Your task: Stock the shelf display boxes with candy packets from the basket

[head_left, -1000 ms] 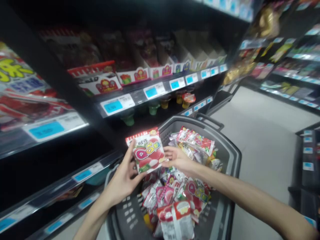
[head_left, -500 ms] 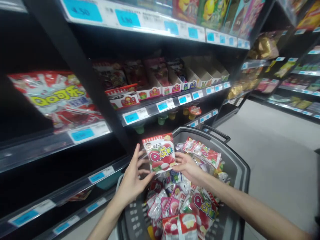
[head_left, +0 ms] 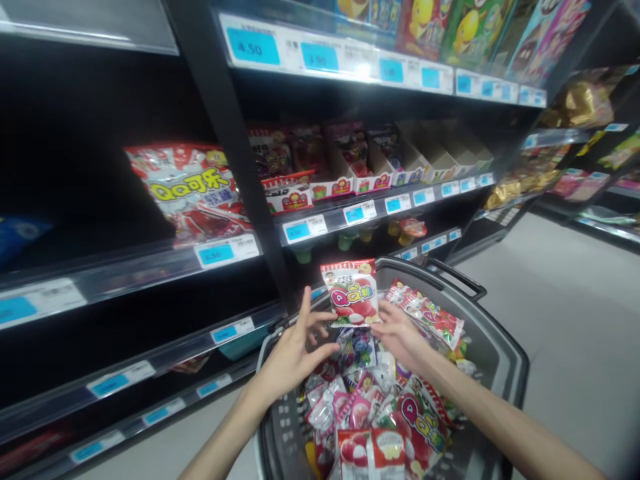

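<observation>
Both my hands hold up a small red and white candy packet point(head_left: 351, 293) above a grey shopping basket point(head_left: 500, 353). My left hand point(head_left: 295, 350) grips the packet's lower left corner, thumb and fingers curled round it. My right hand point(head_left: 400, 333) pinches its lower right corner. The basket below is heaped with several similar candy packets point(head_left: 385, 413) in red, pink and white.
Dark store shelves point(head_left: 220, 133) with blue price tags point(head_left: 253, 45) fill the left and back. A large red snack bag point(head_left: 193, 190) lies on the left shelf. Small candy display boxes point(head_left: 330, 187) line the middle shelf. A pale aisle floor point(head_left: 575, 313) opens on the right.
The view has tilted up and swung left, showing the top shelf. Both hands have kept hold of the packet, which now sits further right and slightly higher over the basket.
</observation>
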{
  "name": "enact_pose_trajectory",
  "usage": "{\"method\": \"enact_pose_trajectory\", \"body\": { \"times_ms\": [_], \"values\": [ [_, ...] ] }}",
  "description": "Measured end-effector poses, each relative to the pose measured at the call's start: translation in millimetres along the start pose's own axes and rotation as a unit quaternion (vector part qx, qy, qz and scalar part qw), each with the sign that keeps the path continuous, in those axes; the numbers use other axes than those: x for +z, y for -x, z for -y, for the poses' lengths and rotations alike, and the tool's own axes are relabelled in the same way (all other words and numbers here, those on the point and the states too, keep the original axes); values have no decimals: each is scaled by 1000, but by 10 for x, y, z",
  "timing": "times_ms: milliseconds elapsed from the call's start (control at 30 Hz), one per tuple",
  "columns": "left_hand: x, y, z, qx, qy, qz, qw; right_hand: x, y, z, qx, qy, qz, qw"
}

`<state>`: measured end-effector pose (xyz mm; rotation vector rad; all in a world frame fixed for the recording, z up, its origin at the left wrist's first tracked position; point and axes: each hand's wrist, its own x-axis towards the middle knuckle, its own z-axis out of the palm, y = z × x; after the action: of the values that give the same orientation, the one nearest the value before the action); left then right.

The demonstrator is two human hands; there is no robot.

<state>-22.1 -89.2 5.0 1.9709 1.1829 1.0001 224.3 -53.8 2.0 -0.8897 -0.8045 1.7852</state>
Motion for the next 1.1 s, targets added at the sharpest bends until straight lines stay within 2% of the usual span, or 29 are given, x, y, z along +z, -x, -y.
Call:
{"method": "enact_pose_trajectory", "body": {
  "times_ms": [333,867,1100],
  "values": [
    [-26,6,-4,-48,-38,-46,997,6,16,-1,26,-15,26,999],
    [-34,-12,12,-76,20,-27,997,2,4,7,38,-34,29,998],
    [-37,-11,-25,-128,26,8,991,-2,13,-3,40,-25,45,998]
  ]
}}
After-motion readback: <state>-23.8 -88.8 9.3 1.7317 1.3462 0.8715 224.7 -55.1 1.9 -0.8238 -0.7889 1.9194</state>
